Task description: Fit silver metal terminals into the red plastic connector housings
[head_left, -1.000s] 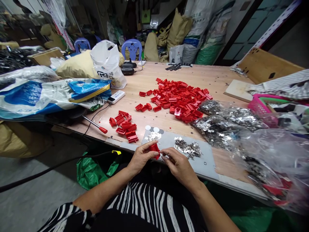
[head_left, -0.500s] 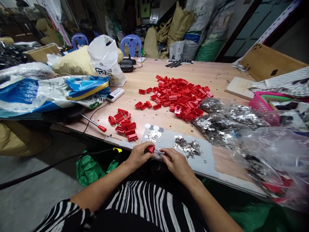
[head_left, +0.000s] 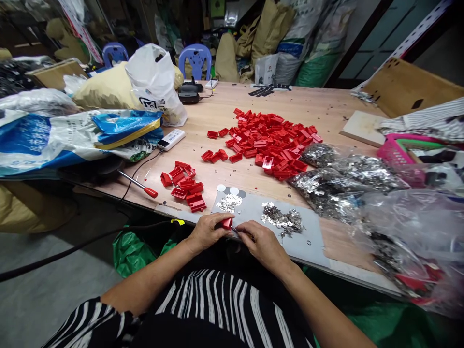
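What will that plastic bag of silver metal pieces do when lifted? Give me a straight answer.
The plastic bag of silver metal pieces will probably feel heavy for its size, being packed with metal. It looks floppy, slumping low, so it should sag and shift. Its thin, glossy plastic may also prove slippery.

bench [head_left: 290, 104]: bright, evenly lit, with no hard shadows; the light source is out of view.
red parts [head_left: 264, 145]: vivid and crisp.
left hand [head_left: 206, 233], right hand [head_left: 261, 246]: fairly sharp, softly shaded.
plastic bag [head_left: 409, 222]: pale glare, contents hazy behind it.
floor [head_left: 47, 251]: dimmer, shaded beneath the bench.
background [head_left: 232, 34]: dim, with softer detail.
rack [head_left: 413, 36]: bowed by wide-lens distortion near the frame's edge.
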The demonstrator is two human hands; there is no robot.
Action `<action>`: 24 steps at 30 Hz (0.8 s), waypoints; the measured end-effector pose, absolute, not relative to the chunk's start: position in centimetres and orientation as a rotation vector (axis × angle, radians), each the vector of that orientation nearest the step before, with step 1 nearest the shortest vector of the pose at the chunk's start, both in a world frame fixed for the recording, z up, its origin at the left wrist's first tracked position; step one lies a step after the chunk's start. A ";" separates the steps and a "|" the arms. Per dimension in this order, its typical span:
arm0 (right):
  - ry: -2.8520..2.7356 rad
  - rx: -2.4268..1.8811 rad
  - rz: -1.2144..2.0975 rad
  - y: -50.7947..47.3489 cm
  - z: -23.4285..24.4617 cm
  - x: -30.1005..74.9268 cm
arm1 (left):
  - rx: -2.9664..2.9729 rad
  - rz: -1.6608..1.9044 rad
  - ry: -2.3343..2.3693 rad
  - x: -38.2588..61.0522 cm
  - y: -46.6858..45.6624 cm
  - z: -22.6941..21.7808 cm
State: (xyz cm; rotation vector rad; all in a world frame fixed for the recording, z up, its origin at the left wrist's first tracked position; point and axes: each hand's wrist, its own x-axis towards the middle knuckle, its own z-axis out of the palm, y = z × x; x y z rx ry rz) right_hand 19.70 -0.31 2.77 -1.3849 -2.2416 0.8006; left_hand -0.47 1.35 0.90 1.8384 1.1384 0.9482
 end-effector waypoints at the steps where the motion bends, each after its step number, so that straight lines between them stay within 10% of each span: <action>1: -2.240 -1.388 0.805 -0.3 2.8 19.7 | 1.852 0.939 1.143 -0.5 1.4 0.9; 24: -2.362 -1.763 0.547 -1.3 4.0 16.9 | 1.881 0.947 1.169 -0.2 1.2 0.3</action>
